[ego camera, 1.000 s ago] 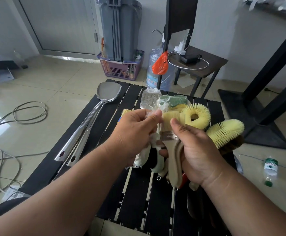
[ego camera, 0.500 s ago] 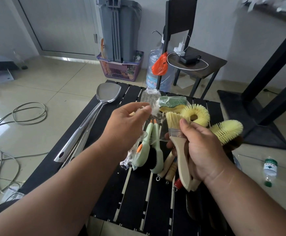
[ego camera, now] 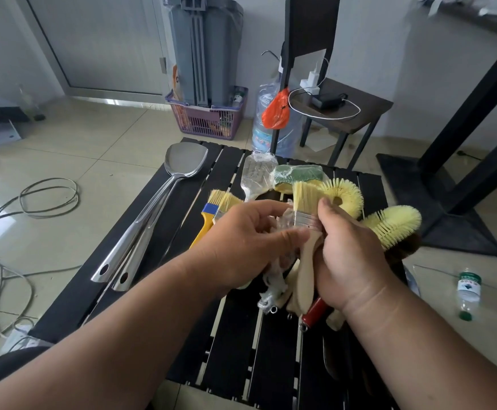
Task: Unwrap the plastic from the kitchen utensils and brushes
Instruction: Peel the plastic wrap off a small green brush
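Above the black slatted table point(ego camera: 235, 344), a wooden-handled paintbrush point(ego camera: 306, 232) is being gripped by the right hand point(ego camera: 347, 261), bristles up. Crumpled clear plastic point(ego camera: 273, 279) is being pinched by the left hand point(ego camera: 247, 244) (beside the ferrule). Farther back on the table, steel spatulas point(ego camera: 149, 220) are lying unwrapped; another utensil point(ego camera: 256, 176) is sitting in plastic.

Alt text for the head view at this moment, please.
Over a black slatted table, the right hand grips a wooden-handled paintbrush while the left hand pinches its clear plastic wrap; steel spatulas lie left.
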